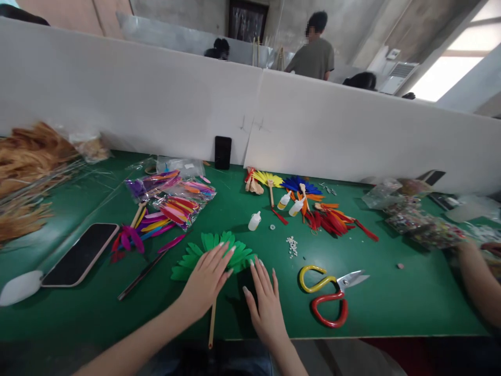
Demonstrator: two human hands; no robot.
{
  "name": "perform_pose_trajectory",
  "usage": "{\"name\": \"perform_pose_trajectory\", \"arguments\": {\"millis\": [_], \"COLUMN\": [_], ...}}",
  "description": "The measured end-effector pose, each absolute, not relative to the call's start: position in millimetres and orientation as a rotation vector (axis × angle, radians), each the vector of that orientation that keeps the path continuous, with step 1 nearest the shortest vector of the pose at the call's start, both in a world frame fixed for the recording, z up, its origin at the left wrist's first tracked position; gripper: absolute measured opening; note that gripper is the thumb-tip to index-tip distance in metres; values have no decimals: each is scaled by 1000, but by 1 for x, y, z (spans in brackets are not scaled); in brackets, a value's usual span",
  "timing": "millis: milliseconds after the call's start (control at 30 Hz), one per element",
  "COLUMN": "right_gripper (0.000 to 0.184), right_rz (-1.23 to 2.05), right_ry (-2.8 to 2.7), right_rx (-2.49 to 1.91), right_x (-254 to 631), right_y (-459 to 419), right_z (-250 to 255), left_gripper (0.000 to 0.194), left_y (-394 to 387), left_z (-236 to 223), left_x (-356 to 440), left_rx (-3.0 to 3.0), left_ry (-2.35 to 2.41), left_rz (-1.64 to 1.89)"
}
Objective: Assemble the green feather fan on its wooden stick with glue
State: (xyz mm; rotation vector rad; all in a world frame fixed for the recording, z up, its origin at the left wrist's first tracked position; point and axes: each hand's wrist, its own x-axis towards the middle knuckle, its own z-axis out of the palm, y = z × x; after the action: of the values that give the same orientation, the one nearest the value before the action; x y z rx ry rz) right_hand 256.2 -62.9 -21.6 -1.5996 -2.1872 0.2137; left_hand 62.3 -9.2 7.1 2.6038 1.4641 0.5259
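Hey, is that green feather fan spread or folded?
Spread: the green feather fan shows its feathers splayed in an arc beneath the left hand.

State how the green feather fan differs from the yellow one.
The left hand partly covers the green fan; no hand covers the yellow fan. The green fan lies near the front of the table, the yellow fan near the white partition. Both are spread open.

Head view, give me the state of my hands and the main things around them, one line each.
Green feather fan: spread out
Left hand: flat over the fan
Right hand: open, at the fan's right edge; contact unclear
Scissors: lying down, handles apart
Nearest white bottle: standing upright
White beads: loosely clustered
Phone at left: flat, screen dark
Phone at white partition: propped upright
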Motion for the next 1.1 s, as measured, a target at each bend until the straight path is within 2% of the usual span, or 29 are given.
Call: {"name": "perform_pose_trajectory", "arguments": {"millis": [200, 400, 533, 700, 867, 967, 1100], "right_gripper": [57, 56, 56, 46, 35, 28, 29], "right_rz": [196, 169, 199, 249, 283, 429, 902], "right_ry": [-2267, -2256, -2187, -1918, -1704, -1633, -1438], "right_rx": [-1557, -1522, -1499, -1490, -1420, -1350, -1327], "right_x": [247, 243, 247, 250, 249, 244, 229], "right_y": [-41, -39, -43, -49, -57, -71, -94], "right_z": [-19, -22, -21, -24, -29, -29, -28], "left_gripper": [58, 60, 63, 58, 55, 52, 65], "left_y": [-39, -37, -63, -108, -108, -98, -90], "left_z": [-18, -8, -2, -11, -10, -6, -2], "left_x": [61, 60, 54, 47, 63, 73, 76], "left_rx": [2653, 2627, 2586, 2270, 2219, 2284, 2269], "left_ry": [1438, 1382, 1376, 1732, 1781, 1747, 1756], "left_rz": [449, 465, 499, 503, 320, 146, 34]}}
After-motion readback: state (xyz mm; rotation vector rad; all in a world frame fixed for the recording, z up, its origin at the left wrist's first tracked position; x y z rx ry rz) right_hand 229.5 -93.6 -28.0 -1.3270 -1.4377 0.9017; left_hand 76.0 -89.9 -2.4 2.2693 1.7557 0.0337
